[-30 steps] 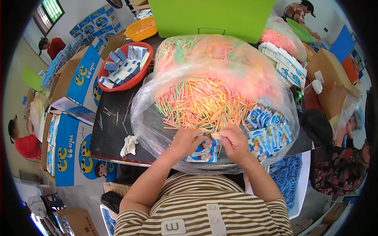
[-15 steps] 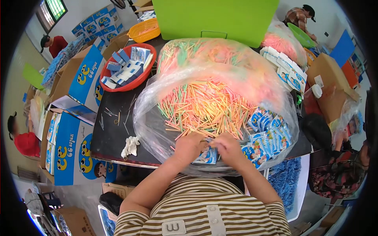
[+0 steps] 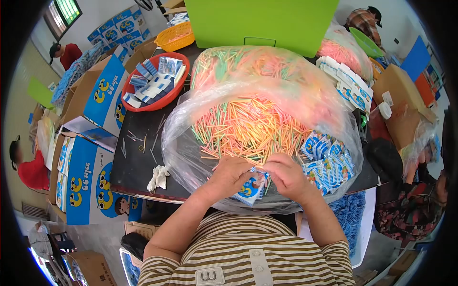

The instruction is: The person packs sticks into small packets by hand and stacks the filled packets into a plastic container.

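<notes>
Held item: one blue printed packet [image 3: 250,189], at the near edge of the heap, below the meeting fingertips.
Left hand [image 3: 228,177]: grasping the packet by its upper left part, fingers bent over it.
Right hand [image 3: 287,177]: thumb and fingers drawn together in a pinch at the packet's upper end, against the left fingertips; what lies between them is too small to tell.
Heap of thin coloured sticks [image 3: 250,126]: orange, pink, yellow and green, just beyond both hands, inside a large clear plastic bag [image 3: 179,136] with its mouth open.
Pile of blue packets [image 3: 334,167]: overlapping, right of the right hand, at the bag's near right.
Worktop [image 3: 136,174]: dark, beneath the bag.
Crumpled white item [image 3: 158,178]: near left, beside the bag.
Loose thin pieces [image 3: 144,142]: scattered, left of the bag.
Red basin [image 3: 151,107]: far left, holding blue-and-white packs [image 3: 160,83].
Yellow basket [image 3: 175,44]: beyond the basin.
Green panel [image 3: 262,24]: far side, behind the bag.
Printed white-and-blue pieces [image 3: 347,86]: fanned in a stack, far right.
Blue printed cartons [image 3: 90,190]: left of the worktop.
</notes>
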Available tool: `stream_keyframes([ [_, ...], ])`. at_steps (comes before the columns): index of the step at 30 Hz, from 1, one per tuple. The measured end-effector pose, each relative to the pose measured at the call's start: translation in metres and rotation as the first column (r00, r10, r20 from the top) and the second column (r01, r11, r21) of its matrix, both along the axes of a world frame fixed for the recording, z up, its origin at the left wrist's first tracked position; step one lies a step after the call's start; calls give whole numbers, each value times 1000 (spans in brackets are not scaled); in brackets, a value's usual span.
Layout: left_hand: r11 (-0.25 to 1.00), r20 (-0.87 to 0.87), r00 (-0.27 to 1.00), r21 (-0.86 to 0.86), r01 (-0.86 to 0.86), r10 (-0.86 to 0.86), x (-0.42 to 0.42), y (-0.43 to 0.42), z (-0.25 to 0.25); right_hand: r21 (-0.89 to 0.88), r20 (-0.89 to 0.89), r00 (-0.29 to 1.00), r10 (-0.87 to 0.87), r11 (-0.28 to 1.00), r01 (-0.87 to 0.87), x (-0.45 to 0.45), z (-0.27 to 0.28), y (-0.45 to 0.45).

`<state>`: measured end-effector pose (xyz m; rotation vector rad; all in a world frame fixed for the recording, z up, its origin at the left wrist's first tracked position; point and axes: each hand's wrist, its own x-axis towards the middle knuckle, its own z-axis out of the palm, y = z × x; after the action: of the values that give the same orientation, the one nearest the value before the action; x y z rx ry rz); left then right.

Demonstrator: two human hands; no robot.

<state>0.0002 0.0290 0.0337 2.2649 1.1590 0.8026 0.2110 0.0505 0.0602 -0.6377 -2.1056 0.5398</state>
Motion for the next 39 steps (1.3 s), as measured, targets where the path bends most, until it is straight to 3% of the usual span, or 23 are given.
stream_keyframes([
  [3,996,-124,992,-93,7,-19,0,-2,5,-76,85,995,54,996,-47,1,-3,-3],
  [6,1000,-103,995,-22,4,-6,1,-6,2,-151,51,999,13,989,-5,5,-5,-3],
  [8,1000,-61,998,0,-14,14,4,-7,3,-71,47,997,-56,996,59,5,2,-2],
  [10,999,-21,999,27,-34,34,7,-7,5,-64,82,997,-5,998,10,2,2,-4],
  [12,988,-205,968,91,-128,144,10,-9,8,-58,118,992,53,997,-47,0,2,-5],
  [15,969,-351,921,230,-92,171,11,-13,7,-139,114,991,73,989,-57,4,4,-6],
  [18,968,-348,920,226,-107,183,11,-14,6,-114,84,996,6,993,4,5,8,-5],
  [22,975,-345,927,208,-79,149,10,-13,10,-130,164,983,84,990,-63,4,7,-7],
  [28,977,-199,979,211,6,37,9,-12,7,-216,121,982,144,969,-116,0,3,-3],
  [30,980,18,998,192,-60,57,7,-12,0,-238,115,986,125,967,-95,-5,6,-3],
  [32,975,45,996,206,-85,78,4,-11,-6,-70,276,954,113,993,-97,-11,10,-9],
  [36,950,187,974,260,-174,127,1,-8,-12,-32,317,946,69,998,-62,-15,9,-20],
  [38,946,224,967,271,-180,120,3,-6,-10,122,501,865,-26,992,-41,-16,9,-23],
  [39,941,254,961,284,-183,110,3,-5,-10,120,501,865,-26,992,-39,-18,6,-24],
])
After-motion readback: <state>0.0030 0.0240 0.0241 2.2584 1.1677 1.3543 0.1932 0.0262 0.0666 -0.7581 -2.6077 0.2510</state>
